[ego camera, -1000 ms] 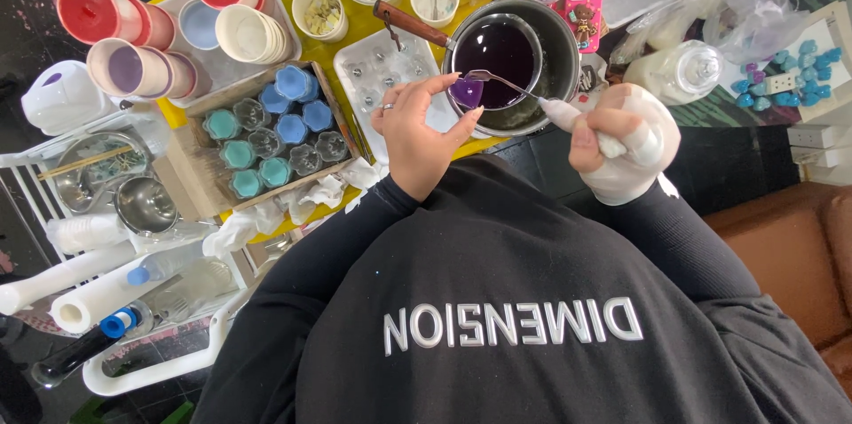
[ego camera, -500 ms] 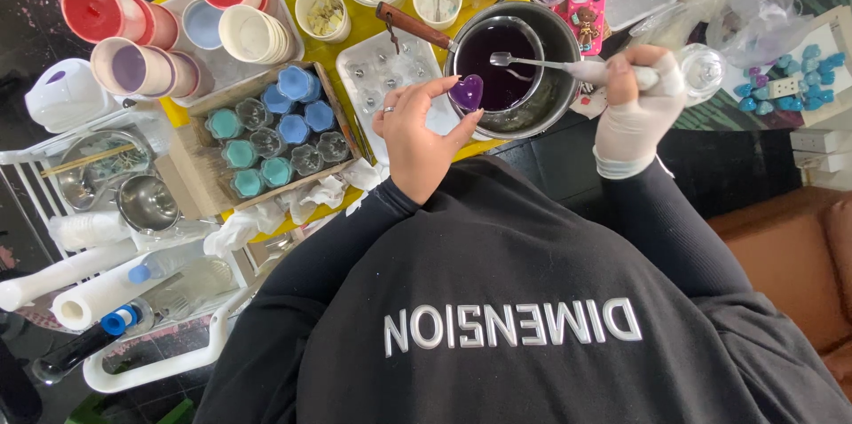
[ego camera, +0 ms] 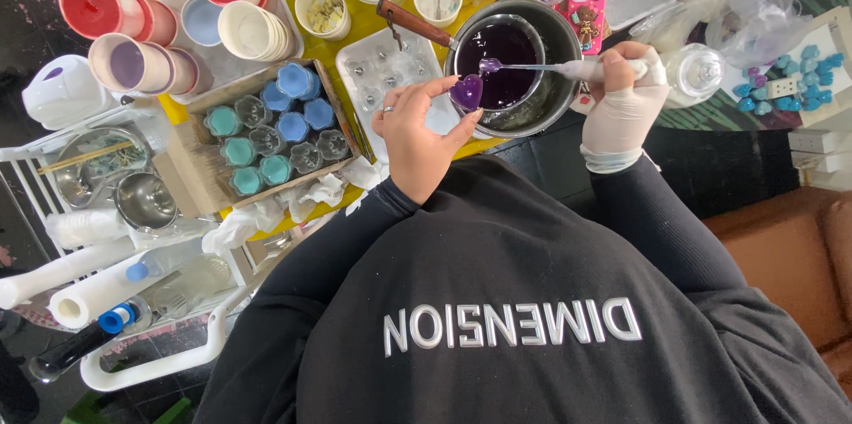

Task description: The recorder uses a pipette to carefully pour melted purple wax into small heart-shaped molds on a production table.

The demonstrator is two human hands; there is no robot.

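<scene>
Two hands work at upper centre: your bare left hand pinches the small, light, likely spill-prone purple heart mould by its edges; your gloved right hand grips the spoon over the pot.

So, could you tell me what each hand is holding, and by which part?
Left hand pinches a small purple heart-shaped mould by its edges; the gloved right hand holds a metal spoon by its handle.
</scene>
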